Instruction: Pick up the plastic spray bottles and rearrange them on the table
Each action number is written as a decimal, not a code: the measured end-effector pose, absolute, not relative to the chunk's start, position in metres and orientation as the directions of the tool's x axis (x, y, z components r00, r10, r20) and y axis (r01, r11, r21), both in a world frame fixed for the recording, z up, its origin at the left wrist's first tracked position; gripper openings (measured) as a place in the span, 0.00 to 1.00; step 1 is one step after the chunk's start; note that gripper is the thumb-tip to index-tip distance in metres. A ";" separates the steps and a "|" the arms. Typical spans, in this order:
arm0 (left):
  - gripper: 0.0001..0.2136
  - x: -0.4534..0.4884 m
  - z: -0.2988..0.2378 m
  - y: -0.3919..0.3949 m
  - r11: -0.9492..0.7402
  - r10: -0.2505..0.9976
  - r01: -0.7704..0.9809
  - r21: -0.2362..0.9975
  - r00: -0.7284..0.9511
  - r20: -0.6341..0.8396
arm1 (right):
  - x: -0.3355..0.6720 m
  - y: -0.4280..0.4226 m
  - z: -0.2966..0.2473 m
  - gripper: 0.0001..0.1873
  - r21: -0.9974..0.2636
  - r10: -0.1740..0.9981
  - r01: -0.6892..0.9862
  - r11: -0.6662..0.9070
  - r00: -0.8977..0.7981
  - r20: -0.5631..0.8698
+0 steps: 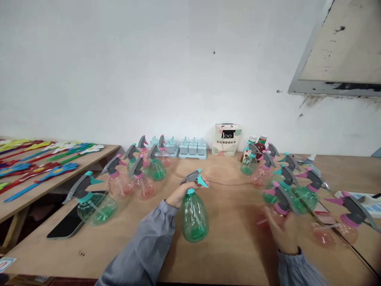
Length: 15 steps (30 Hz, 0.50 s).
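Note:
My left hand (181, 192) grips the neck of a green spray bottle (194, 214) with a grey and teal trigger head, standing upright on the wooden table (232, 246). My right hand (284, 232) is blurred by motion at a pink spray bottle (278, 206) with a grey and pink head, at the front of the right group. Whether its fingers close on the bottle does not show.
Several green and pink spray bottles stand at the left (119, 182) and right (297, 186). A black phone (67, 224) lies under the near-left bottle. Blue ice moulds (193, 149), a white box (228, 139) and small bottles line the wall. Colourful hand-shaped sticks (44, 163) cover the left table.

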State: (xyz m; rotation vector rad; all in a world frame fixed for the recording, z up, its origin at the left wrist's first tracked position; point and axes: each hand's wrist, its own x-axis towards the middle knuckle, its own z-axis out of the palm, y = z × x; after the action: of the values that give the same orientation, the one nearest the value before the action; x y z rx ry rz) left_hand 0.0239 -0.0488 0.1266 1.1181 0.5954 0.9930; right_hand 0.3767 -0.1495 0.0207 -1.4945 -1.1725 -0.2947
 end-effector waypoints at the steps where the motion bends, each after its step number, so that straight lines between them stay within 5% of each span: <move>1: 0.13 0.025 0.128 -0.046 0.112 0.869 -0.349 0.931 0.489 0.078 | 0.364 -0.142 0.021 0.24 -0.594 0.517 0.786 0.174 0.440 0.734; 7: 0.14 0.039 0.138 -0.033 0.140 0.862 -0.385 0.912 0.501 0.079 | 0.310 -0.064 0.029 0.22 -0.550 0.631 0.769 0.326 0.257 0.732; 15: 0.11 0.047 0.141 -0.037 0.111 0.909 -0.361 0.926 0.413 0.053 | 0.296 -0.019 0.014 0.22 -0.551 0.489 0.775 0.308 0.368 0.791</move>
State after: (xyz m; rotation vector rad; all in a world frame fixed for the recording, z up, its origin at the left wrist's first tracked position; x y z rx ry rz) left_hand 0.0469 -0.0370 0.1408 1.0778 0.6362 1.0317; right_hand 0.2956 -0.0187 0.0141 -1.3376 -1.2761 -0.2801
